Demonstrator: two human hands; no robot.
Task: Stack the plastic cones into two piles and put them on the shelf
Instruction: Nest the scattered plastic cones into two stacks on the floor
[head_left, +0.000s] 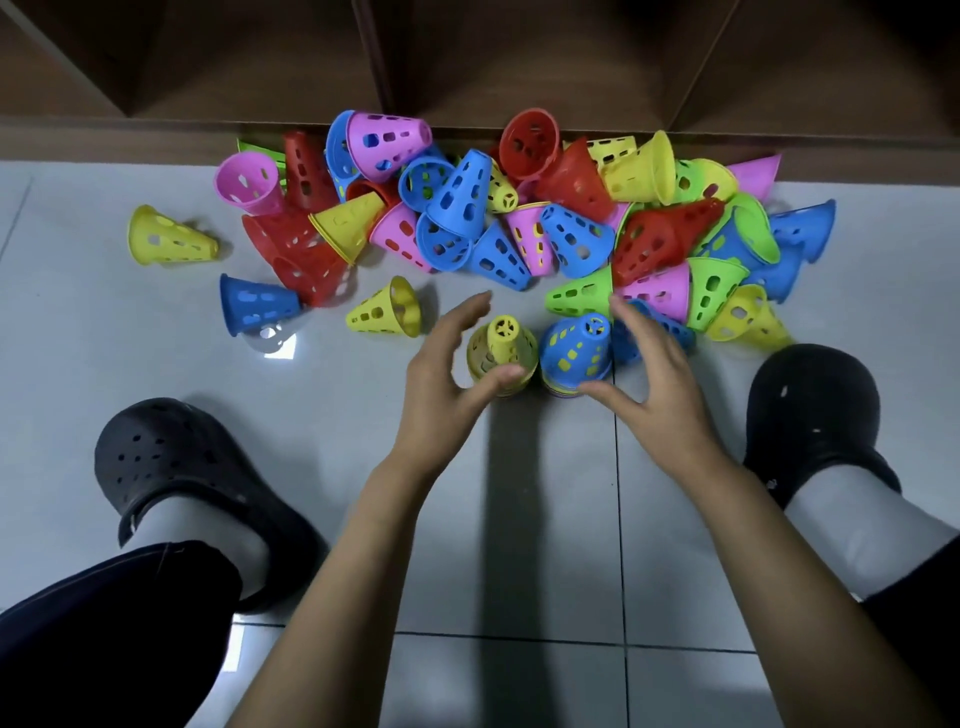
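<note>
While both hands cup loosely around them, two cone stacks stand side by side on the tiled floor (156, 374).
The left hand (441, 384) is spread, thumb touching the yellow-topped stack (501, 340); the right hand (665, 389) is spread too, thumb at the base of the blue-topped stack (574, 348), neither grasping. At twelve o'clock loose cones (467, 202) lie heaped against the wooden shelf (467, 62); black clogs (171, 457) sit at eight and four.

Dim overhead light; floor (156, 374) glare; wide-angle edge distortion

Left stack (501, 345) stands beside right stack (574, 351), before the heap (519, 223).
</note>
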